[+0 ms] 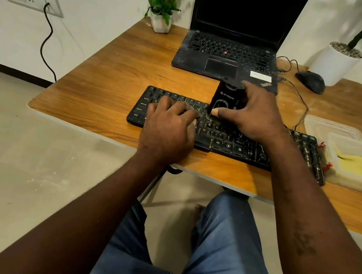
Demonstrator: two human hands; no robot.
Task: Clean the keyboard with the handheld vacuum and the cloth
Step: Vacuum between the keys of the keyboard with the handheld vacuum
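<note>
A dusty black keyboard (232, 141) lies across the near edge of the wooden table (114, 75). My right hand (254, 114) grips a black handheld vacuum (224, 99), held upright with its brush end pressed on the keys at mid-keyboard. My left hand (169, 128) rests flat on the left half of the keyboard, fingers spread over the keys, holding nothing. A yellow cloth (360, 166) lies folded in a clear plastic container (353, 182) at the right end of the keyboard.
A dusty open laptop (227, 58) sits behind the keyboard, with a black mouse (310, 81) and cables to its right. A white flower pot (160, 22) and a larger white planter (332, 62) stand at the back. A container lid (333, 129) lies by the container.
</note>
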